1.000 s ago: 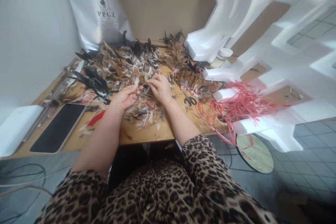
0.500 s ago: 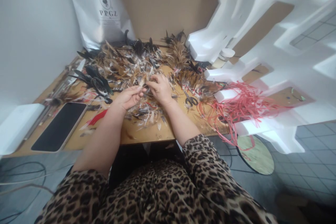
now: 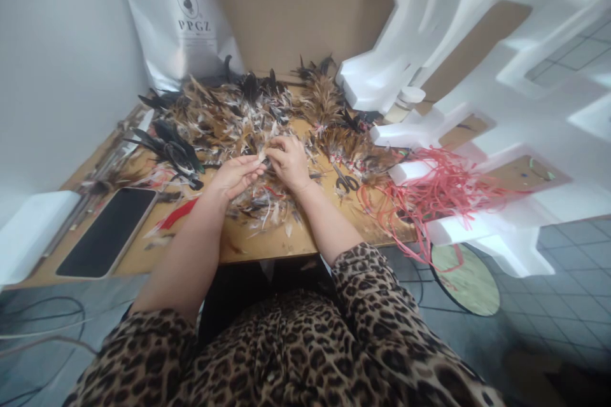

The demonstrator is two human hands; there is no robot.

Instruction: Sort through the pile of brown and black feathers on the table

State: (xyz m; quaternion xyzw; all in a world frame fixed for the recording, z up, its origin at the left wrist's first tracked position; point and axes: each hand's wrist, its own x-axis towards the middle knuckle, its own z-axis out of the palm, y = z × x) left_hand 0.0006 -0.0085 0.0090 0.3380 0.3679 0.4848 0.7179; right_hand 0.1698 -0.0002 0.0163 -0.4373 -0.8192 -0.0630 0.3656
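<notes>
Over the front middle of the table, my left hand (image 3: 238, 175) is closed in a pinch on a small pale feather (image 3: 262, 152). My right hand (image 3: 289, 163) meets it from the right, thumb and forefinger pinched at the same feather. Its lower end is hidden by the fingers. Behind both hands spreads a heap of brown, white and black feathers (image 3: 205, 114). Loose small feathers (image 3: 267, 206) lie under and in front of them. To the right of my right hand rest black-handled scissors (image 3: 347, 184).
Pink-red strips (image 3: 443, 187) hang over white foam pieces (image 3: 458, 229) at the right. Brown feather bunches (image 3: 358, 149) lie beyond the scissors. At the left are a phone (image 3: 107, 232), a white box (image 3: 38, 235), a red strip (image 3: 179, 213) and dark feathers (image 3: 167, 146). A round stool (image 3: 465, 280) stands below.
My hands have drawn closer together, the left moving slightly right, until their fingertips meet. The pale feather now stands up between them. The table things stay put; the view shifts slightly.
</notes>
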